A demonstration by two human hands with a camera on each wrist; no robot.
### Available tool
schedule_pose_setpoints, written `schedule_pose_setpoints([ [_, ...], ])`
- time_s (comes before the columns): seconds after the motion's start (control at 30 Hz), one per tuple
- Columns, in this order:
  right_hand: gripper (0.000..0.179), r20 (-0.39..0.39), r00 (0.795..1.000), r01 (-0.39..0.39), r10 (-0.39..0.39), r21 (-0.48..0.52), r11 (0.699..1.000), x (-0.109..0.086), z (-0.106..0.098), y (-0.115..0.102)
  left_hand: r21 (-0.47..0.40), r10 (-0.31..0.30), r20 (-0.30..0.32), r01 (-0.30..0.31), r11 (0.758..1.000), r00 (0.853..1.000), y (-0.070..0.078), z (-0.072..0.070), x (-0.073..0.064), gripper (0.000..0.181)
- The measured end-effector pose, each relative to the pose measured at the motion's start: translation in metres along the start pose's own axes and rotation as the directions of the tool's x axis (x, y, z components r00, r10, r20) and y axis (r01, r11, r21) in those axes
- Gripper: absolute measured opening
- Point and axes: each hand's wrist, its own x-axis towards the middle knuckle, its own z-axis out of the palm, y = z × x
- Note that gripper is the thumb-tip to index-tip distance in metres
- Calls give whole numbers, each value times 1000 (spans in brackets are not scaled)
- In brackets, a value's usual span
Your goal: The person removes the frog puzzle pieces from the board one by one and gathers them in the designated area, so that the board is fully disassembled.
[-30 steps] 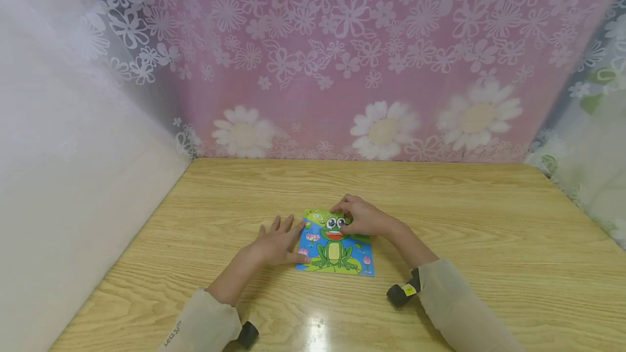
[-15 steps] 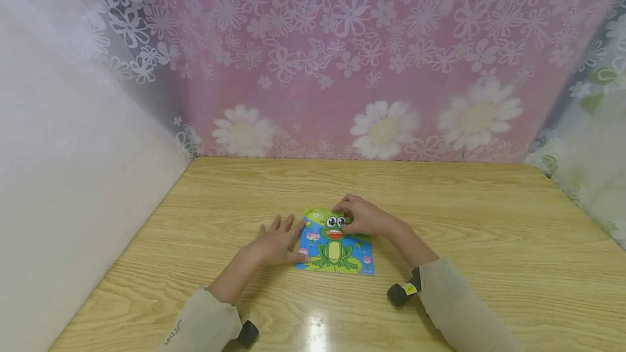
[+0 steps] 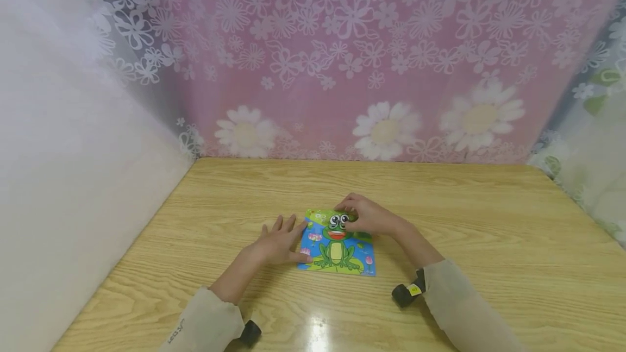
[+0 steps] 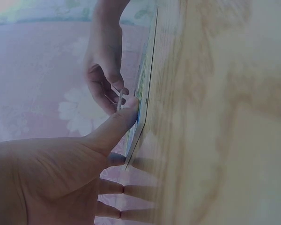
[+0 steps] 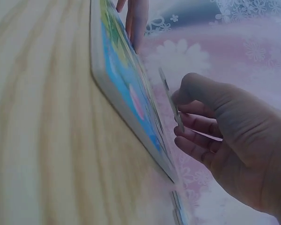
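A thin piece [image 5: 169, 95] is pinched narrowly in the right grip [image 3: 370, 217], between the thumb and the fingers. In the right wrist view, the piece is seen edge-on and tilted, apart from the face of the board [image 3: 336, 257]. The board is laid flat on the tabletop [image 3: 464, 221], in front of the person and between the two hands. By the right grip its upper right part is overlapped in the head view, and the frog's eyes are seen just beside the thumb tip.

The left grip [image 3: 277, 246] is spread wide, with nothing held. The board's left edge is touched by its thumb, the index fingertip is placed at that edge higher up, and the other fingers are rested on the tabletop.

Dark handwriting is carried by the left sleeve [image 3: 207, 316]; it begins with what looks like "Lets", but the rest cannot be made out. A yellow label [image 3: 414, 290] is stuck at the black mount [image 3: 403, 296] by the right wrist, its characters too small to be read. Tiny marks are printed at the board's lower right corner, likewise illegible.
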Motion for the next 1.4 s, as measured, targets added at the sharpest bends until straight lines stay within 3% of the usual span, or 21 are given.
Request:
schedule_pose_setpoints([
  [0.6,42,-69,998,4,-10,-80,997,-41,-36,8,7,7,-11,-7,1000,1000,-4,4,4,86],
  [0.93,41,-105,994,-41,25,-145,989,-66,-50,24,3,8,-9,-8,1000,1000,-5,5,4,86],
  [1.4,39,-166,984,-87,63,-139,987,-97,-62,50,1,20,-9,-20,1000,1000,-4,4,3,86],
])
